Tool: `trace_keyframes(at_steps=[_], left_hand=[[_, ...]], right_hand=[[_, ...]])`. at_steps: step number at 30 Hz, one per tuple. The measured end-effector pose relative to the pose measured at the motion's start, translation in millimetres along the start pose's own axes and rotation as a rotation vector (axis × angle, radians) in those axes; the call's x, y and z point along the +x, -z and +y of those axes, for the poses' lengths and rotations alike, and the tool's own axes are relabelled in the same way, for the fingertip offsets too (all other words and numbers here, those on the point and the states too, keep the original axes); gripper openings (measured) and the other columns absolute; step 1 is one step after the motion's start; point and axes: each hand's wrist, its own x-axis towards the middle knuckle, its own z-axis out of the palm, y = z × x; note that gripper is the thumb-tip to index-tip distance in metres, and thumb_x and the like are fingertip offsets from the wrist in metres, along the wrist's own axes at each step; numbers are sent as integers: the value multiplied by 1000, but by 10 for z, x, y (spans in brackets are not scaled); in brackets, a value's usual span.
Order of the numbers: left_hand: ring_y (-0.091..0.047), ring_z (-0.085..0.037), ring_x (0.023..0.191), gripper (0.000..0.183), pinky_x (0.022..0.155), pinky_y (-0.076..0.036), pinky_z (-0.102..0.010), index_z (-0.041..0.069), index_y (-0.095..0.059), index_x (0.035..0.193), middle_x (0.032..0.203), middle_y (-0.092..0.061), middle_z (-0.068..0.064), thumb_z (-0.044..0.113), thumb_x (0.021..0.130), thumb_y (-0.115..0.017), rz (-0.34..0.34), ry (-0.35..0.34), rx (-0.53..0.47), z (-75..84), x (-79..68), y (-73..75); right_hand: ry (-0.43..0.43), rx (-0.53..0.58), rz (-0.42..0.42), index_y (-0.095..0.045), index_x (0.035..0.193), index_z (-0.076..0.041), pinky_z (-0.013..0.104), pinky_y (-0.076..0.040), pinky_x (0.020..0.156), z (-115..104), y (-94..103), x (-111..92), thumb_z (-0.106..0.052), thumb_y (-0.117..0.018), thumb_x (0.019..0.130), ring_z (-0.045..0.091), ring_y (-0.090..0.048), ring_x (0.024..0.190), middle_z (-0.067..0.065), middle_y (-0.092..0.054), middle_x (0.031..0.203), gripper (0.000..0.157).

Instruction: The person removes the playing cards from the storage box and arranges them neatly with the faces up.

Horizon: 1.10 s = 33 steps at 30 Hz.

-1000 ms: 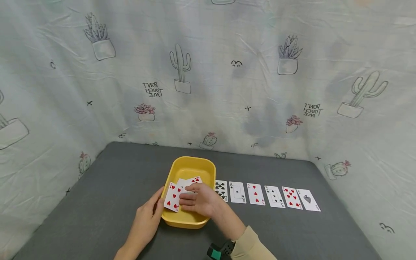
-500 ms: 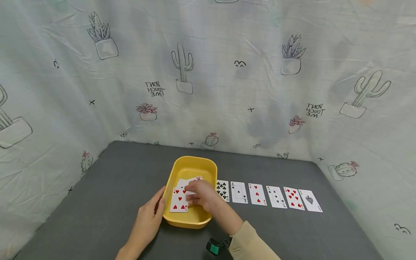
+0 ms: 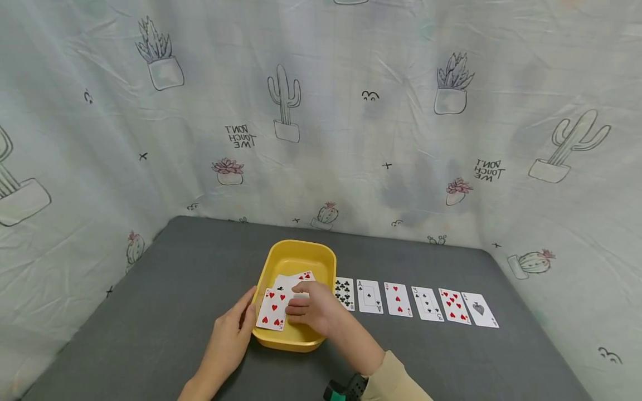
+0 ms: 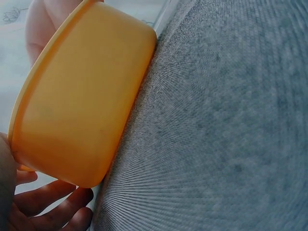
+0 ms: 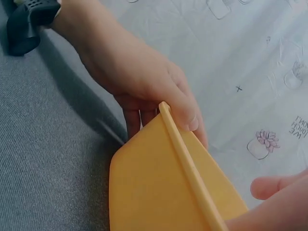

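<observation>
My left hand [image 3: 228, 334] grips the near left wall of a yellow plastic tub [image 3: 286, 250]; in the right wrist view its thumb [image 5: 185, 113] lies over the rim, with fingers outside. My right hand [image 3: 321, 309] reaches inside the tub, thumb apart from the fingers, its fingertips at the right edge of a five of hearts [image 3: 271, 309]. Behind that card lie other playing cards, one with a club mark [image 3: 281, 280] and one with red hearts [image 3: 305, 275], partly covered by the right hand. The left wrist view shows the tub's outer wall [image 4: 82, 96] standing on the cloth.
Right of the tub, face-up cards form a row on the dark grey cloth [image 3: 200, 267]: a club card [image 3: 344, 294] partly behind the tub, an ace of clubs [image 3: 370, 297], several others, and an ace of spades [image 3: 480, 309] at the end. A cactus-print curtain [image 3: 341, 145] hangs behind.
The five of hearts has turned from tilted to nearly upright and shifted slightly within the tub. My right hand's fingers bent inward, then spread again. The left hand stays on the tub.
</observation>
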Motion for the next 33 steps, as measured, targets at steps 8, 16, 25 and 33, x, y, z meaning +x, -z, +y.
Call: trace_keyframes(at_steps=[8,16,25,33], left_hand=[[-57,-28,118,44,93,-48,-52,11,-51,145,135,-57,-14,30,105,-49,23,-37,4,-30,-9,1],[-59,-27,114,44,91,-49,-51,13,-51,145,133,-59,-14,30,105,-48,24,-29,0,-34,-8,-7],[-61,-23,108,44,87,-51,-49,12,-50,146,130,-61,-13,30,106,-47,20,-38,-8,-12,-3,-1],[-59,-27,114,46,89,-50,-51,12,-50,146,133,-59,-13,34,106,-45,17,-41,2,-13,-7,0]], right_hand=[[-93,160,-76,-12,149,1,54,-41,101,49,12,109,-8,-56,93,52,-48,117,42,-40,129,72],[-117,26,-171,-32,132,12,50,-44,99,102,9,184,-10,-53,95,43,-56,112,34,-56,121,48],[57,-166,-195,-50,136,5,41,-53,82,151,22,317,-21,-54,101,31,-61,94,14,-59,130,45],[91,-309,-253,-60,124,2,29,-51,65,181,11,407,-25,-54,100,21,-57,76,9,-70,109,36]])
